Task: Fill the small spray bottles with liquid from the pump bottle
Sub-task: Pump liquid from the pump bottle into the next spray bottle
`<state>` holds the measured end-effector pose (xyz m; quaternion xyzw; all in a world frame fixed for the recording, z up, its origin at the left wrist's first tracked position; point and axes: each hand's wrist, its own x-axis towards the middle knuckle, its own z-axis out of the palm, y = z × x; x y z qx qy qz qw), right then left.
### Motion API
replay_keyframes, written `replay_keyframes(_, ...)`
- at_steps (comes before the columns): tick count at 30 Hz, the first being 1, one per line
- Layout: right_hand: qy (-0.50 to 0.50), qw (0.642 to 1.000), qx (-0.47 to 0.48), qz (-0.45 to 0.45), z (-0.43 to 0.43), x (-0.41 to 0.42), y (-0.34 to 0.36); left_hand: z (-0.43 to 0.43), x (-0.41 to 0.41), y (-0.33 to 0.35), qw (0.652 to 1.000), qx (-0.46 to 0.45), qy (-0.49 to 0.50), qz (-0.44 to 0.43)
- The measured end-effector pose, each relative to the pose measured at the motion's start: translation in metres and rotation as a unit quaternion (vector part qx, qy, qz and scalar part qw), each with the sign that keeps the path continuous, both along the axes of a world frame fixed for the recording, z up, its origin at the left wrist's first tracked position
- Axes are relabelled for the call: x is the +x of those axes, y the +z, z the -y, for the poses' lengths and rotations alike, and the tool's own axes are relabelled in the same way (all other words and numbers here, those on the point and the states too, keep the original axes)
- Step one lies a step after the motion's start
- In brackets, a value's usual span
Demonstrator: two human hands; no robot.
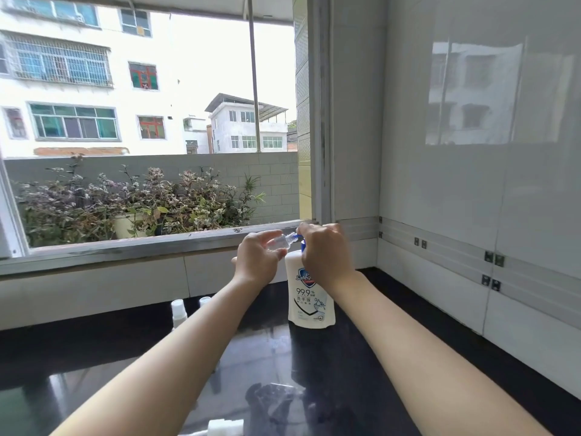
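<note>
the left hand (257, 259) grips a small spray bottle (279, 243), tilted, its mouth at the spout of the pump bottle (309, 297), which stands near the counter's (377, 357) back edge. the right hand (323, 253) curls over the pump head. a slow press, mouth right under the spout, should avoid drips.

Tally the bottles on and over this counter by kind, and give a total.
Pump bottle: 1
Small capped bottles standing on the counter: 2
Small clear bottle held in the left hand: 1
Total: 4
The white item at the bottom edge is cut off, so not counted.
</note>
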<state>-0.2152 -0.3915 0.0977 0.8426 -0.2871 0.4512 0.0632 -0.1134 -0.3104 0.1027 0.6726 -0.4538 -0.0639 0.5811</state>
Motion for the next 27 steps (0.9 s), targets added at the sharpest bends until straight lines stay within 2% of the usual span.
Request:
replay_keyframes(5,-0.008,0.999,0.005,-0.042,0.005,0.004,0.021,0.0,-0.001,0.008,1.0,-0.009,0.01,0.004)
replay_keyframes(10,-0.01,1.0,0.008,-0.016,-0.002,0.001,0.003,0.001,0.004,0.005,1.0,0.009,0.018,0.016)
replay_keyframes(16,-0.001,0.999,0.019,-0.033,0.001,0.002,0.022,0.0,0.0,0.008,1.0,-0.004,0.018,0.009)
replay_keyframes(22,-0.004,1.0,0.02,-0.002,-0.002,0.001,0.0,0.0,0.001,0.003,1.0,0.009,0.019,0.018)
replay_keyframes(27,-0.003,1.0,0.017,-0.022,0.004,0.003,0.019,0.0,0.0,0.011,1.0,0.0,0.018,0.018)
